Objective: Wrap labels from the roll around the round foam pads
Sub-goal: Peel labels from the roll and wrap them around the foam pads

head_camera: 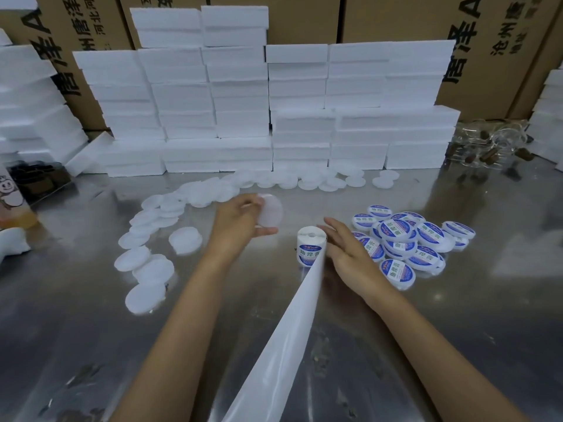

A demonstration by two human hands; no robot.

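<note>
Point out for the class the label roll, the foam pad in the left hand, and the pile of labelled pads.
label roll [310,249], head view, printed side.
foam pad [272,211], head view, flat face.
pile of labelled pads [408,239], head view, a top label.

Open steel surface [457,345] lies at 6 o'clock, crossed only by the backing strip [289,324] trailing from the upright label roll [311,245] at centre. Loose foam pads [146,266] curve along 9 to 11 o'clock. Labelled pads [405,239] are heaped at 3 o'clock. Stacked foam blocks [274,117] wall off 12 o'clock. A clear lane runs between roll and left-hand pads.
</note>
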